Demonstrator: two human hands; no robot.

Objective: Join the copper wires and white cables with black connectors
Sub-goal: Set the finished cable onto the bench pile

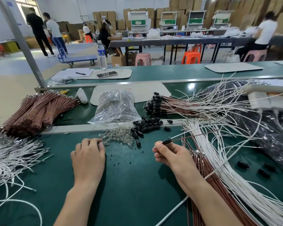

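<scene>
Our right hand [167, 154], just right of the heap of loose connectors [145, 126], pinches one black connector [166, 141] in curled fingers, with a white cable [178, 136] and copper wire [194, 136] running out of it. This join looks made. Left of the heap, our left hand [88, 152] curls over clear bulbs [119, 137] on the desk [129, 185]; whether it grips one, we cannot tell. Next, probably, a careful single pick.

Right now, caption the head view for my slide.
Right hand pinches a wired black connector; left hand touches loose bulbs.
</scene>
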